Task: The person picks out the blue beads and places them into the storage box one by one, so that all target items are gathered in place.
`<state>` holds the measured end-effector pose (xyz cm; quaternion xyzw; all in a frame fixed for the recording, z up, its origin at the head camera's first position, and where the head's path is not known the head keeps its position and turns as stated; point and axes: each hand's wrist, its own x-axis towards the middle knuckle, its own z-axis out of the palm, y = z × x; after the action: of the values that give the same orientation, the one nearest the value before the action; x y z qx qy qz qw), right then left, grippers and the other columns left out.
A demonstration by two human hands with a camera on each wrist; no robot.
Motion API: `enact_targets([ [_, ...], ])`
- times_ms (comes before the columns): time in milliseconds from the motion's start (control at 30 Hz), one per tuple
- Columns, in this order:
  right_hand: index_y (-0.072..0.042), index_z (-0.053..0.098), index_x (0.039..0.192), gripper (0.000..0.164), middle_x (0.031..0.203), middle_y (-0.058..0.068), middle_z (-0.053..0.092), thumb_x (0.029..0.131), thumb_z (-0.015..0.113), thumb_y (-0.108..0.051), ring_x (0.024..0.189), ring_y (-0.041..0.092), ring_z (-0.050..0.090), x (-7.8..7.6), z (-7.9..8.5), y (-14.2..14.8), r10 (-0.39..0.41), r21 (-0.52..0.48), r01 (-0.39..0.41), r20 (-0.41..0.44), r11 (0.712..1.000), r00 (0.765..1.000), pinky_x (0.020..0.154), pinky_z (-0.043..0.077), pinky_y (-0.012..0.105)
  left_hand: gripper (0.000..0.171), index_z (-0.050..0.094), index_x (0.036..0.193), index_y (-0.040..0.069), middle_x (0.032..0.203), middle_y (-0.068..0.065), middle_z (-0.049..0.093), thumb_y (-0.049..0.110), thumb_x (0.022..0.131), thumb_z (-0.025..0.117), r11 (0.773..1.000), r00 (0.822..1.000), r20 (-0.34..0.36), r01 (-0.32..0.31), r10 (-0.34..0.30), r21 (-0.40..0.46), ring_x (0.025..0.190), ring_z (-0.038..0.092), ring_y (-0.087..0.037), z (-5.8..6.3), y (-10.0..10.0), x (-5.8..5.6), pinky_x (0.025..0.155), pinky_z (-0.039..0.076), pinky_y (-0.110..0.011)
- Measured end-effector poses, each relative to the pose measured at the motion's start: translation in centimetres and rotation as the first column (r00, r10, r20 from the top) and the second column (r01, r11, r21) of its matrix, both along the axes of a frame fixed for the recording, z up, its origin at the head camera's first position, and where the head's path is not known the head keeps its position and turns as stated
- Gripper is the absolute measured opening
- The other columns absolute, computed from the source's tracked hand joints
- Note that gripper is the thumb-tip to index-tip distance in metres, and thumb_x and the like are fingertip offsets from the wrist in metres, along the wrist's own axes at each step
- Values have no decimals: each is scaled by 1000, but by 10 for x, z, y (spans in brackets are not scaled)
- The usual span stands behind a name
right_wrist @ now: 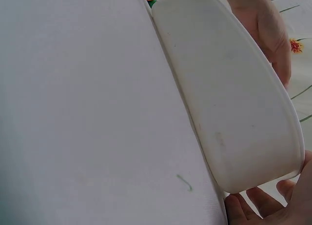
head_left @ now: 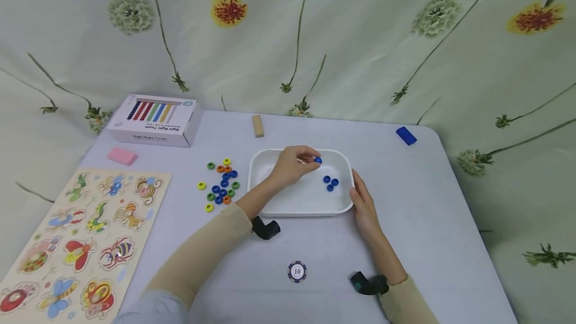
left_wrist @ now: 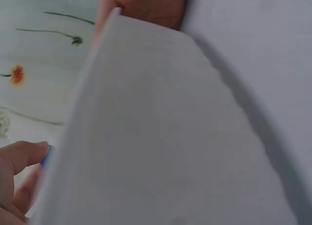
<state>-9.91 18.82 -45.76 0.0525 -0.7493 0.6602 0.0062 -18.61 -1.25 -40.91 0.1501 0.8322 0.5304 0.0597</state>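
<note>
The left hand (head_left: 293, 165) partly hides a bead (head_left: 318, 160) over the tray (head_left: 292, 199); left of the tray, a board (head_left: 87, 219) is cut off.

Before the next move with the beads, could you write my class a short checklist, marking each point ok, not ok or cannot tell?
1. Bead secured: ok. The left hand pinches one blue bead between thumb and fingers, above the tray.
2. Tray steadied: ok. The right hand rests against its outer right side.
3. Tray contents one colour: ok. The three beads inside are all blue.
4. Loose beads sorted by colour: not ok. Left of the tray, blue beads lie mixed with green, orange and yellow ones.
5. Direction of the held bead's hole: cannot tell. It is too small and partly covered.
</note>
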Motion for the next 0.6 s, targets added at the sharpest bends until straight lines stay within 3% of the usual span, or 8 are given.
enact_targets([
  [133,-13,20,141,46,147,2,21,97,30,-15,135,17,18,0,0,-1,4,-23,-4,2,1000,1000,108,17,37,18,66,92,11,74,0,60,15,75,69,995,999,22,46,-44,-93,70,55,-11,-23,17,-6,59,45,-20],
  [267,-12,20,141,46,147,3,21,97,29,-12,134,16,19,0,0,-3,6,-30,-6,6,1000,1000,108,17,35,16,65,89,10,73,0,62,11,74,69,981,996,41,89,-83,-173,68,56,-9,-39,21,-7,61,45,-18],
  [500,-11,21,141,45,146,7,22,96,29,-9,134,21,20,0,0,-3,-7,-41,7,4,999,1000,101,24,14,14,66,85,14,70,6,60,16,72,72,938,989,-2,137,-145,-318,67,53,-6,-47,26,-4,63,42,-19],
  [600,-14,23,141,45,146,5,23,96,30,-10,134,19,20,-2,-5,0,-13,-48,14,4,999,1000,100,24,12,13,67,84,17,70,7,58,18,72,72,917,989,-20,130,-148,-376,67,52,-6,-47,29,-3,62,40,-20],
])
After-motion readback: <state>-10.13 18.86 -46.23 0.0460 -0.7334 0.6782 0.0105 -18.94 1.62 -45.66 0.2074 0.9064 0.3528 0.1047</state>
